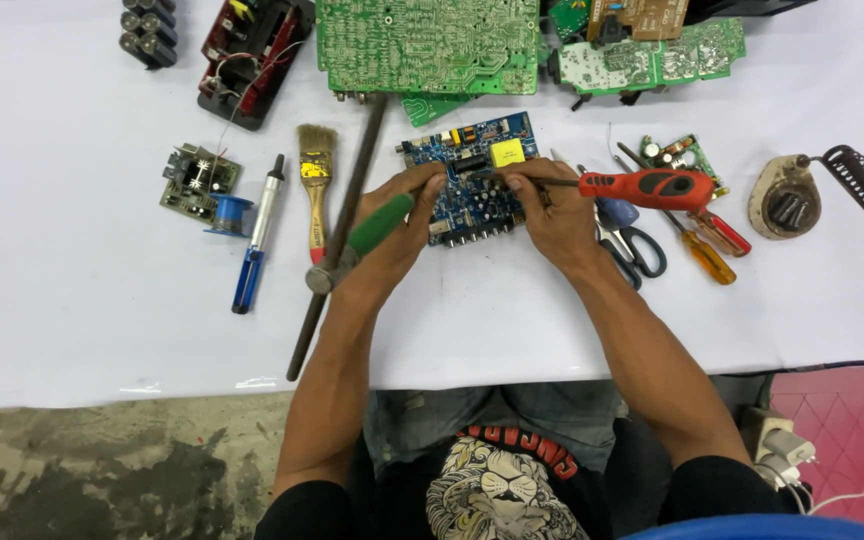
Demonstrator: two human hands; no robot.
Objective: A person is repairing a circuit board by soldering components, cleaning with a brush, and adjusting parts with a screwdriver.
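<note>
Left hand (397, 215) grips a green-handled tool (377, 225) at the blue circuit board's (472, 180) nine o'clock edge; right hand (552, 210) is closed on a red-handled screwdriver (642, 186), tip near the board's yellow component (508, 153). Board lies mid-surface (72, 300). Prying seems underway; best keep both tips low and pressure gentle. Fingers hide the tool tips, so contact is unclear. Green boards at twelve o'clock (427, 45) are cut off.

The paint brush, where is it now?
In the head view, the paint brush lies left of the blue circuit board, beside the long metal rod.
</note>
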